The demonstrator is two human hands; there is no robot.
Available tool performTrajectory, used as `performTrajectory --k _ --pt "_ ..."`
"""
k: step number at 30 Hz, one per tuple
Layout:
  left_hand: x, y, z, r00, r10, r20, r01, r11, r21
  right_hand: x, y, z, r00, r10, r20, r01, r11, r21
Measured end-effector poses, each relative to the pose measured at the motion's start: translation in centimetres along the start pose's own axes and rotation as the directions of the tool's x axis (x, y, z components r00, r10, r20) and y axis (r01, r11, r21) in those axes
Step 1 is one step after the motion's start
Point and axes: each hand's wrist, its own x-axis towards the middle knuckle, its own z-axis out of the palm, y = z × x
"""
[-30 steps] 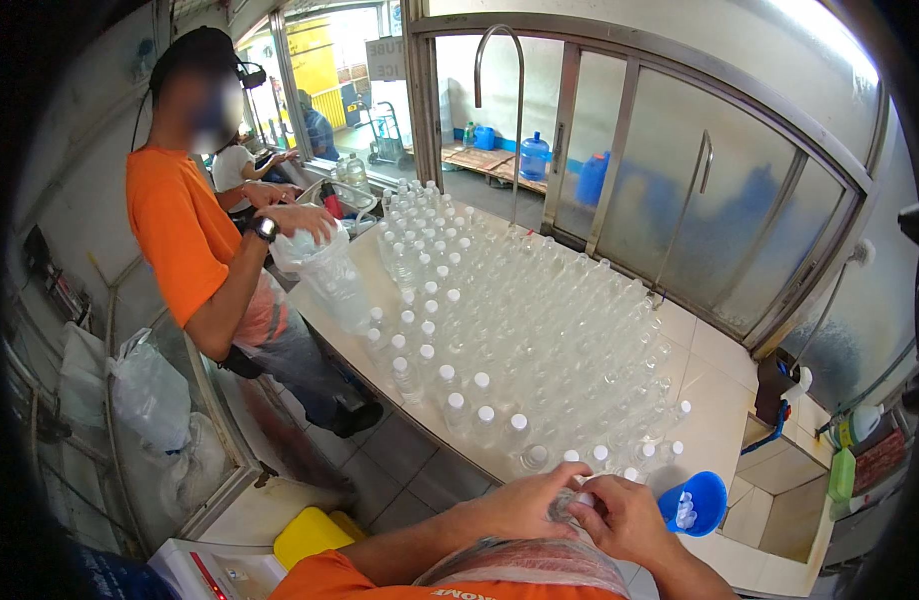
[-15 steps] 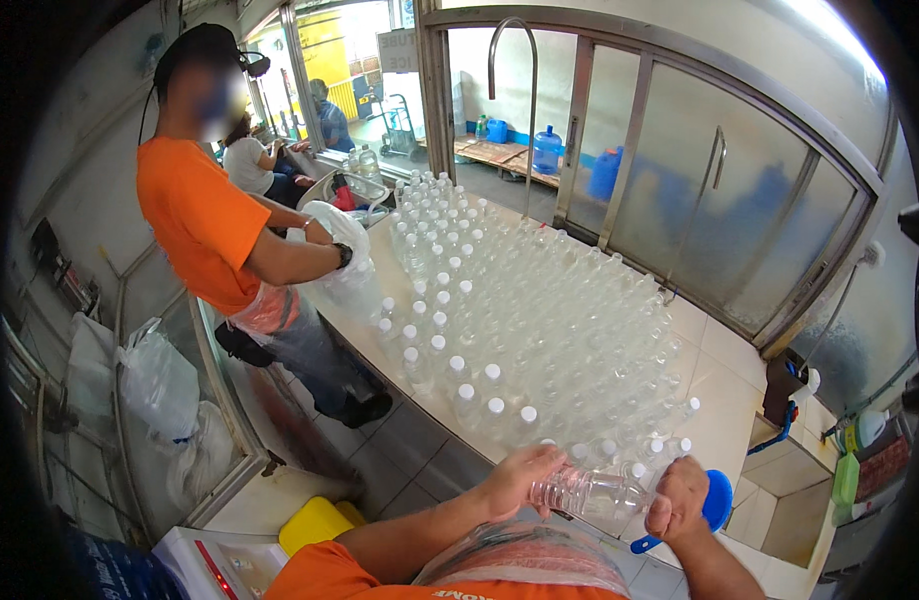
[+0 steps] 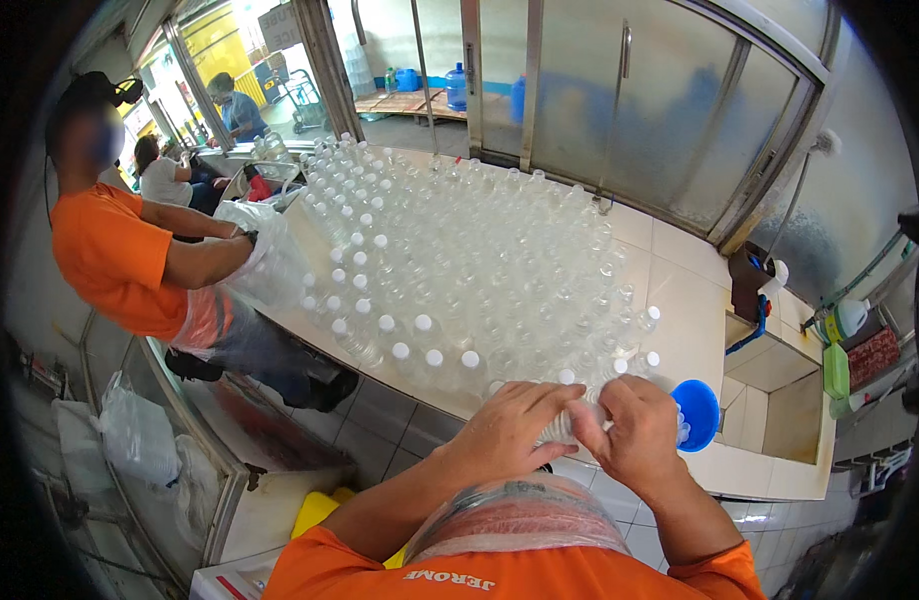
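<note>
At the table's front edge, a clear plastic bottle (image 3: 558, 431) lies on its side between my two hands. My left hand (image 3: 505, 425) is closed round its body. The fingers of my right hand (image 3: 637, 425) are curled at its other end, where the cap or neck is hidden behind them. Just beyond my hands stand several filled clear bottles with white caps (image 3: 470, 360). Behind these, a dense mass of uncapped bottles (image 3: 500, 250) covers much of the table. To the right of my right hand sits a blue bowl (image 3: 713, 402) with small white caps inside.
At the left, a co-worker in an orange shirt (image 3: 115, 245) has both hands in a clear plastic bag (image 3: 265, 255). A tiled basin (image 3: 780, 345) opens at the right end of the table (image 3: 695, 275). Thin metal pipes (image 3: 617, 110) hang over the bottles.
My hands have come closer together round the bottle, and my right hand now covers its end. The view has shifted, so the table scene sits further left and higher.
</note>
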Motion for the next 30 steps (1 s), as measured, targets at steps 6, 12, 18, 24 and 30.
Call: performTrajectory --k 6,12,18,24,30 --pt "-0.6 -3.3 -2.1 0.853 -0.389 -0.349 0.223 0.875 -0.430 -3.1 8.2 -2.0 0.906 0.366 -0.212 -0.351 0.930 0.109" --pt "-0.1 -12.0 -4.5 0.787 -0.321 -0.527 0.208 0.942 -0.263 -12.2 21.6 -0.1 0.763 0.646 0.028 -0.624 0.746 -0.232" --pt "-0.4 -14.8 -3.7 0.873 -0.416 -0.254 0.481 0.818 0.315 -15.3 28.1 6.0 0.689 0.682 0.246 -0.583 0.723 -0.371" --pt "-0.4 -15.3 -2.9 0.826 -0.532 -0.184 0.536 0.644 0.546 -15.0 29.2 7.3 0.679 0.685 0.265 -0.581 0.722 -0.376" --pt "0.4 -12.0 -0.2 0.875 -0.478 -0.080 0.444 0.727 0.524 -15.0 28.5 7.0 0.756 0.607 0.245 -0.556 0.793 -0.251"
